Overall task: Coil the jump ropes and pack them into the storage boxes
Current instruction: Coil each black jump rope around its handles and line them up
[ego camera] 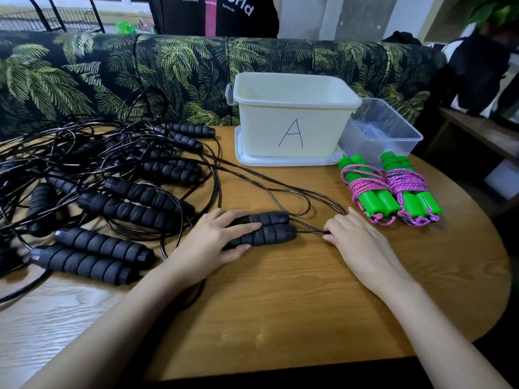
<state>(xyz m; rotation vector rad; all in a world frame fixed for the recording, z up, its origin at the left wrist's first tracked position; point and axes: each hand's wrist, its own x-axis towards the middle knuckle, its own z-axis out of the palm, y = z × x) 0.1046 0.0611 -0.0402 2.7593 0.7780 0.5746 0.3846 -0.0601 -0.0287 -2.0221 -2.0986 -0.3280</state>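
Watching the feed here. My left hand (216,237) lies flat over the butt ends of two black foam handles (269,228), fingers mostly straight on top and thumb along the near side, pressing them together side by side around the middle of the table (309,304). The right hand (356,240) is just beside the handles' other ends, fingertips down on the black cord (307,204) where it comes out. I can't tell if it's pinching or just pressing there. The cord loops away toward the far edge.

The tangled pile of black ropes (112,192) takes up the whole left side. The cream box marked A (292,127) sits at the far edge on its lid (280,162), with a clear box (393,136) touching it on the right. Two coiled green-handled ropes (389,189) with pink cord lie near the right edge, just in front of the clear box.
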